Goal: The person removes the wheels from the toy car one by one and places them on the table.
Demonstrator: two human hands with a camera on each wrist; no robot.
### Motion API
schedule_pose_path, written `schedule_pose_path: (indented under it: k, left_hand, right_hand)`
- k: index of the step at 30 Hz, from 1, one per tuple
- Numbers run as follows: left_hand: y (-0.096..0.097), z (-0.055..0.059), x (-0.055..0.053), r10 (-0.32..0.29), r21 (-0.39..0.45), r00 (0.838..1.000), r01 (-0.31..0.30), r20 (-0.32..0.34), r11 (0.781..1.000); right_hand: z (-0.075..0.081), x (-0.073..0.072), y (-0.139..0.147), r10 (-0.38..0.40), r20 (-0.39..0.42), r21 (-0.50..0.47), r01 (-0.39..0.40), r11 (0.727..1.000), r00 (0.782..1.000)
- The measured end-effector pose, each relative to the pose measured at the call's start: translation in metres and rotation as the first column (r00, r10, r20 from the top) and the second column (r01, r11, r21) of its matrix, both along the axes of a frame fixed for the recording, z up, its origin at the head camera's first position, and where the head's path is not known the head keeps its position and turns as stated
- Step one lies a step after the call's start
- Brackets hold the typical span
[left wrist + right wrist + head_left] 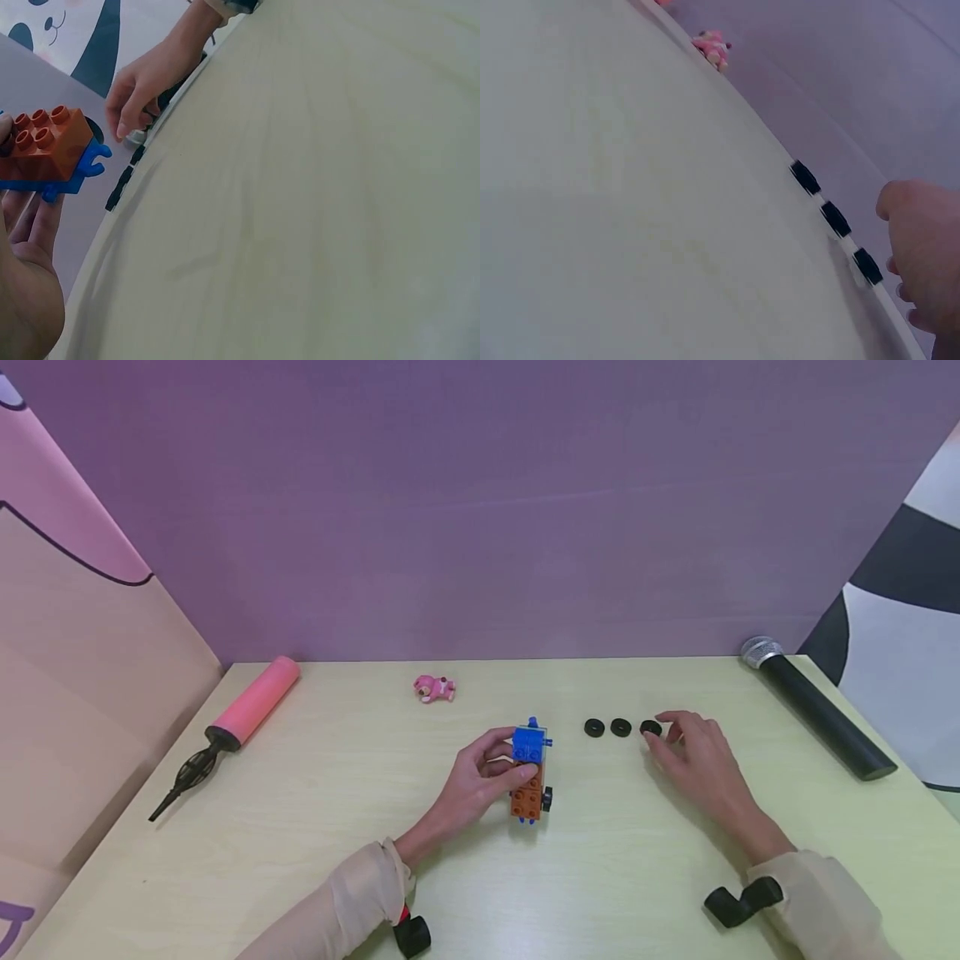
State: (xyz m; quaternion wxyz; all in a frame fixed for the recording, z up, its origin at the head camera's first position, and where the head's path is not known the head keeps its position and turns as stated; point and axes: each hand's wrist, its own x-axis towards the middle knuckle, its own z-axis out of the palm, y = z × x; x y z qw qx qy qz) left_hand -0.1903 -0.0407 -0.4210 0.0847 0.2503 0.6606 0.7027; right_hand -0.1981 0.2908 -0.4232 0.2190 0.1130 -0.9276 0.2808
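My left hand [480,781] grips a toy vehicle built of blue and orange bricks [528,789], thumb on top and fingers round its left side. One black wheel [547,799] is fitted on the toy's right side. The left wrist view shows the toy's orange studded brick [52,142] over a blue base with a hooked end. Three loose black wheels lie in a row, including a left one [594,727] and a middle one [620,727]. My right hand [701,764] hovers at the rightmost wheel [650,727], thumb and forefinger spread beside it. In the right wrist view that hand [926,247] stands apart from the wheels.
A small pink bear figure [434,687] lies toward the back of the table [337,860]. A pink hand pump [255,703] with a black nozzle lies at the left, and a black microphone [821,714] at the right. A purple panel [480,510] stands behind the table.
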Motion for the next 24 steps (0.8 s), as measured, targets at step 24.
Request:
schedule_pose_path:
  k: [24]
  left_hand:
    - [0.004,0.003,0.001,0.03,0.015,1.0,-0.03,0.01,0.999]
  right_hand:
    - [0.002,0.05,-0.097,0.431,0.029,-0.213,-0.416,0.884,0.902]
